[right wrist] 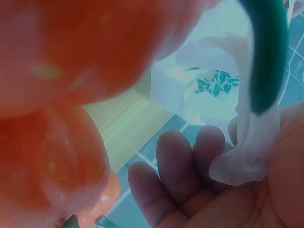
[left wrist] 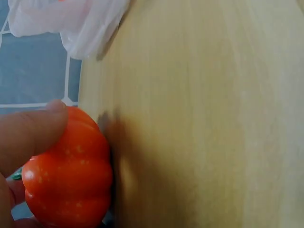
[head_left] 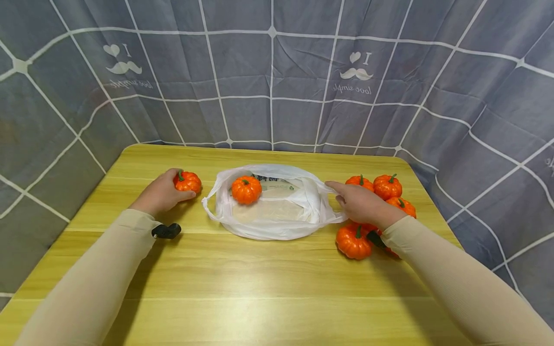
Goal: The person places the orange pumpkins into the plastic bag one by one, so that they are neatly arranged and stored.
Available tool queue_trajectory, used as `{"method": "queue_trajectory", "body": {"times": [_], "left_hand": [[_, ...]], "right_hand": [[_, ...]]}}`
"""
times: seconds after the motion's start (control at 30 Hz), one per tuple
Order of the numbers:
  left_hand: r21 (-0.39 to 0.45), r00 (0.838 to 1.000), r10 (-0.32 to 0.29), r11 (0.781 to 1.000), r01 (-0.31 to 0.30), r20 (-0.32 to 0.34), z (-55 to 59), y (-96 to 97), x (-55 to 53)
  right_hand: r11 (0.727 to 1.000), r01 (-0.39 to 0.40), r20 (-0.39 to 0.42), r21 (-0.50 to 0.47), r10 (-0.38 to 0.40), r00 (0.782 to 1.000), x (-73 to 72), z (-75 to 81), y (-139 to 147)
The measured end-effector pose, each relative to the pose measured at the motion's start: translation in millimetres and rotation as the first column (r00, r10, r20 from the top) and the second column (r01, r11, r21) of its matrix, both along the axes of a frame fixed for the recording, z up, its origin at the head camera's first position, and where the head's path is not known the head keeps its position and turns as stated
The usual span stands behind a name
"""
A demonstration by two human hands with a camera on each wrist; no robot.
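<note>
My left hand (head_left: 159, 195) grips a small orange pumpkin (head_left: 189, 182) with a green stem, left of the bag. In the left wrist view, the thumb lies across that pumpkin (left wrist: 71, 175), close to the tabletop; whether it touches the wood I cannot tell. A white plastic bag (head_left: 270, 232) lies with its mouth spread wide at the table's middle. Inside its left part sits another pumpkin (head_left: 246, 191). My right hand (head_left: 361, 202) holds the bag's right handle, and the right wrist view shows this handle (right wrist: 242, 166) between thumb and fingers.
Several more pumpkins cluster under and beyond the right hand, one pumpkin (head_left: 354, 241) lying nearest the front and another pumpkin (head_left: 387, 186) at the back. The wooden table (head_left: 242, 307) ends at a grey checked curtain (head_left: 303, 67) behind and at both sides.
</note>
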State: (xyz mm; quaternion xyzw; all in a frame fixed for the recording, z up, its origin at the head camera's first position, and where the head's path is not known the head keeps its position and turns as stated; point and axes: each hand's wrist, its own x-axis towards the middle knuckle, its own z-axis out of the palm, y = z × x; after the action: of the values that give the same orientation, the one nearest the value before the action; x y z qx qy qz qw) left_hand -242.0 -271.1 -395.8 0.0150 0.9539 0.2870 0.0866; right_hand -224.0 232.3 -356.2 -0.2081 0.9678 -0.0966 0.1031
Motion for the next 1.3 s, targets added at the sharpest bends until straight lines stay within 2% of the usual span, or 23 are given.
{"method": "queue_trajectory", "body": {"times": [0.23,1.3], "left_hand": [[0.006,1.0,0.012,1.0,-0.012,-0.009,-3.6,0.0,0.0],[0.006,1.0,0.02,1.0,-0.02,-0.007,-4.5,-3.4,0.0]], "right_hand": [[1.0,0.003,0.004,0.01,-0.003,1.0,0.7,0.5,0.1],[1.0,0.003,-0.001,0.004,-0.003,1.0,0.6,-0.8,-3.1]]}}
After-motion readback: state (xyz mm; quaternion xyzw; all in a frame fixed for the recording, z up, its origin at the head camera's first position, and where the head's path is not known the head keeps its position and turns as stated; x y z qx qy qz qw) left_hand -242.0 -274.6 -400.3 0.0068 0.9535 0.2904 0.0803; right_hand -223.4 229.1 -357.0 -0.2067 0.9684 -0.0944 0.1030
